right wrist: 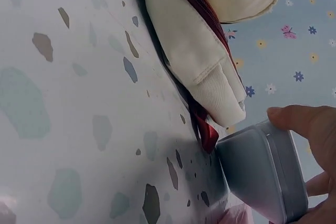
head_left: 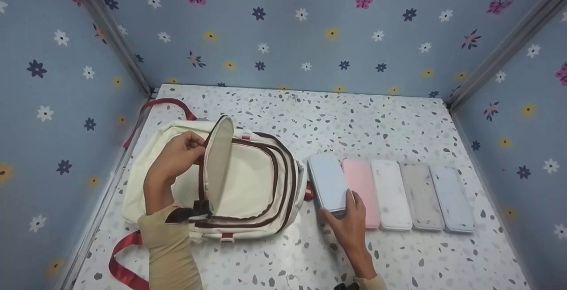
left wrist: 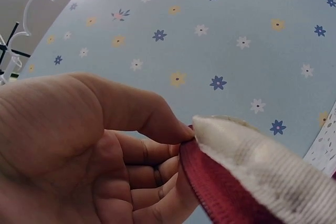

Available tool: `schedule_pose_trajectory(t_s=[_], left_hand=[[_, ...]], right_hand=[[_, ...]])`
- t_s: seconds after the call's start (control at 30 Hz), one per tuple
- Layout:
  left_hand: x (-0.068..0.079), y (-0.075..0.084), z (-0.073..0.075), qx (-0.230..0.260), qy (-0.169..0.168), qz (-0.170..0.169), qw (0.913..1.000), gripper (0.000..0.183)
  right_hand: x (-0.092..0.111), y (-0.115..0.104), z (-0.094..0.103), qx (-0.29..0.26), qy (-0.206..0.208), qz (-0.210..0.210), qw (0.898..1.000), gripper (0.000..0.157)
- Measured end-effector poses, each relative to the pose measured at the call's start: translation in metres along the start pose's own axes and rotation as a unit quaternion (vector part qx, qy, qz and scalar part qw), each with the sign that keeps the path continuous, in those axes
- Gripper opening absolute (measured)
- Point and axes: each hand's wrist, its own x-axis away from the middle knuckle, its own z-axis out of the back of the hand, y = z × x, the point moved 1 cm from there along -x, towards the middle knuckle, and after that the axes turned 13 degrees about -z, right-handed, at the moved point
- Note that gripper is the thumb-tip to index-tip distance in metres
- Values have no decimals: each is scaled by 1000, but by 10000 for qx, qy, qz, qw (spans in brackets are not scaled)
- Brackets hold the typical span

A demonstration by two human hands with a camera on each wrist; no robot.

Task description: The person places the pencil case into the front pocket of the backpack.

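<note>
A cream backpack (head_left: 248,179) with dark red zips lies on the speckled table, its front pocket unzipped. My left hand (head_left: 177,161) pinches the zipped edge of the raised pocket flap (head_left: 219,161) between thumb and forefinger; the left wrist view shows the red zip tape (left wrist: 210,177) at the fingertips. To the right of the bag, my right hand (head_left: 350,219) grips the near end of a light blue case (head_left: 328,181), thumb on one side and fingers on the other. In the right wrist view the case (right wrist: 252,171) is tilted, close to the bag's red loop.
Beside the held case, a pink case (head_left: 361,192), a white case (head_left: 392,195), a grey case (head_left: 423,197) and another light blue case (head_left: 452,199) lie in a row. Red straps (head_left: 122,261) trail from the bag's left. Flower-patterned panels (head_left: 283,29) enclose the table's back and sides.
</note>
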Motion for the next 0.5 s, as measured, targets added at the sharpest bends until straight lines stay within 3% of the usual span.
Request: schedule_pose_trajectory(t_s=[0.5], left_hand=[[2,-4,3,27,60,30,10000,25]], right_hand=[[-9,9,12,-155,76,332,9993,90]])
